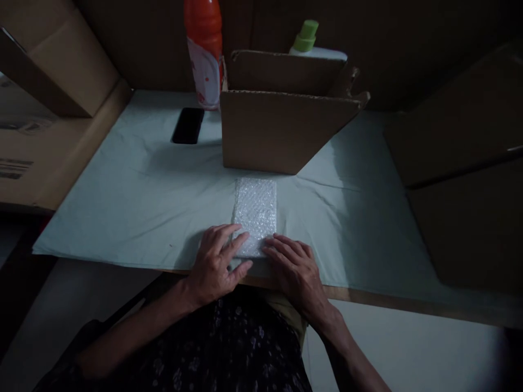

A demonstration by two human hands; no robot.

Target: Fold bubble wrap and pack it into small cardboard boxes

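A flat rectangle of bubble wrap [256,209] lies on the pale green cloth close to the table's front edge. Whether something is wrapped inside it I cannot tell. My left hand [220,258] rests at its near left corner, fingers spread and the thumb apart near the edge. At the near right corner, my right hand [293,264] lays its stretched fingers on the wrap; its thumb is hidden. Just beyond the bubble wrap stands an open cardboard box [273,130].
A black phone [188,126] lies left of the box. Behind it stands an orange bottle [204,54], and a bottle with a green cap [306,37] shows above the box. Large cartons flank the table, one at left [61,65], one at right [461,218]. Pale green cloth [134,185] covers the tabletop.
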